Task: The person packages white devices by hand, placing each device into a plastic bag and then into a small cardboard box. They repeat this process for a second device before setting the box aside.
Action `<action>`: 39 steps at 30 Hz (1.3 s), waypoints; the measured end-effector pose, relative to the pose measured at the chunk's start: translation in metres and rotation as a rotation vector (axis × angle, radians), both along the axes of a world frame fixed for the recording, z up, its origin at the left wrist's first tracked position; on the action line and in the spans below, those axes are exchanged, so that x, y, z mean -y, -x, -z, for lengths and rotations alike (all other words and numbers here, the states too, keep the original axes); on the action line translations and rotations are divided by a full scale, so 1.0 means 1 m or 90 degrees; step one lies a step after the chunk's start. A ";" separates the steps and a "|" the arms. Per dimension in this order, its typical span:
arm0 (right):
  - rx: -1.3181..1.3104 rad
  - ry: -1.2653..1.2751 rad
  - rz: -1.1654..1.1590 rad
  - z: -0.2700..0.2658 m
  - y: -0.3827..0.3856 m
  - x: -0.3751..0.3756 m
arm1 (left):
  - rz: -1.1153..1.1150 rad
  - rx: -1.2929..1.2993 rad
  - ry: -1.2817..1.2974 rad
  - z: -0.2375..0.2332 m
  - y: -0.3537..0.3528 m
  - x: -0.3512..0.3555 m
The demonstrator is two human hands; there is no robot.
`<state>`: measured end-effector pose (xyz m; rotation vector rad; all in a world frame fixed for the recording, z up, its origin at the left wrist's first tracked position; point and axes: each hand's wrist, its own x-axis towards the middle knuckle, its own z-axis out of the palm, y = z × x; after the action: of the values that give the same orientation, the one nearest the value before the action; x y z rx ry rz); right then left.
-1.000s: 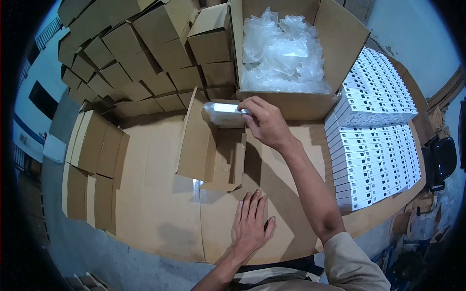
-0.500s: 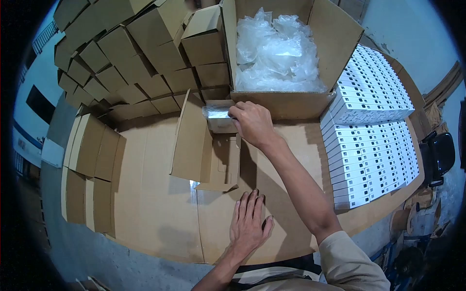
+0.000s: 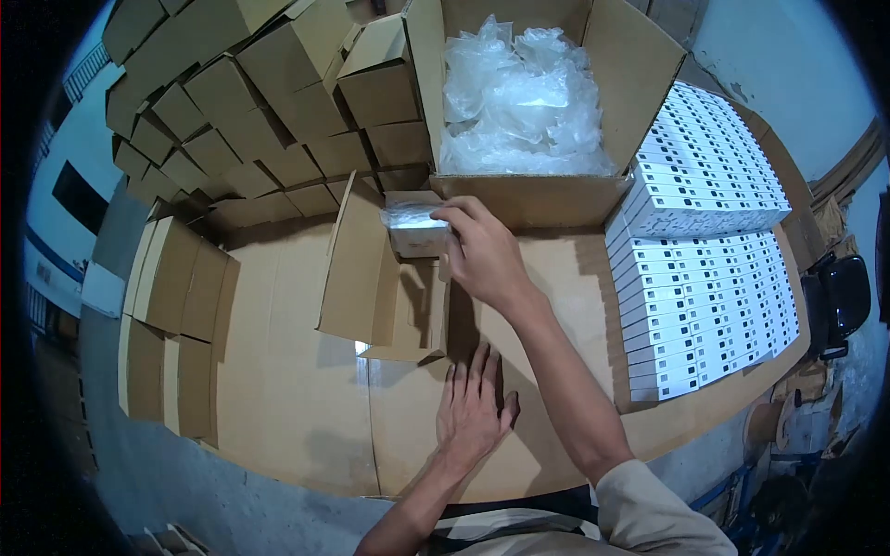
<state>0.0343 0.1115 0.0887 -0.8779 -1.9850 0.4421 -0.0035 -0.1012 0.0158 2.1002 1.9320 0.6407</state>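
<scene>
A small open cardboard box stands on the table with its lid flap raised on the left side. At its far end is a white block-like item with a clear plastic packet on top. My right hand reaches over the box's right wall, thumb and fingers closed on the packet's right edge. Part of the packet and of the white item is hidden behind those fingers. My left hand lies flat on the tabletop, fingers stretched out, its tips close to the box's near right corner.
A large open carton full of clear plastic bags stands behind the small box. Stacked white boxes with dark square marks line the right. Brown cartons are piled at the back left; several more stand along the left edge.
My left hand has slid slightly forward, closer to the small box. The right hand stays at the packet with little change. The whole view has shifted a little.
</scene>
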 end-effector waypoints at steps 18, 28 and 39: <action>-1.073 0.548 0.302 -0.212 -0.065 0.257 | 0.006 -0.001 -0.101 0.025 -0.027 -0.126; -1.034 0.314 0.289 -0.197 -0.074 0.229 | 0.001 0.000 -0.100 0.024 -0.028 -0.127; -0.767 0.352 0.322 -0.193 -0.073 0.239 | 0.008 0.008 -0.104 0.022 -0.031 -0.127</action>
<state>0.1078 -0.1272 0.2813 -1.0331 -0.5128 0.9481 0.0271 0.0255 -0.0064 2.1951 1.9177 0.8319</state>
